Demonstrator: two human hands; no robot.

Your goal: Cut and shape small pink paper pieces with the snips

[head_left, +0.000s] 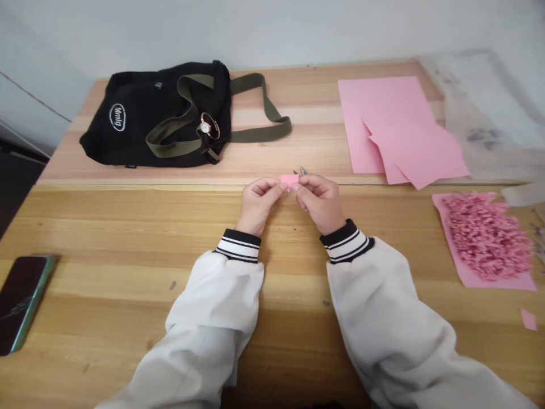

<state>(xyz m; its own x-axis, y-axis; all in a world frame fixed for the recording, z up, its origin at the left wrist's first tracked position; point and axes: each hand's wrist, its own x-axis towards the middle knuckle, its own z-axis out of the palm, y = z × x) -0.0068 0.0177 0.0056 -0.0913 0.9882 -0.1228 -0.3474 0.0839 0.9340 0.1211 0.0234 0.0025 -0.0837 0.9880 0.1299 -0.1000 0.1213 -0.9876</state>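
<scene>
A small pink paper piece [290, 180] is pinched between both hands above the middle of the wooden table [128, 238]. My left hand [258, 203] grips its left end with closed fingers. My right hand [321, 200] grips its right end, fingers closed too. Something small and grey [300, 170] pokes out just behind the paper; I cannot make out what it is. Both wrists wear white sleeves with black striped cuffs.
A black bag with olive straps [157, 116] lies at the back left, a wristwatch [209, 126] on it. Pink paper sheets [395, 130] lie back right. A pile of small pink pieces [485, 236] rests on a pink sheet at right. A phone [21, 301] lies front left.
</scene>
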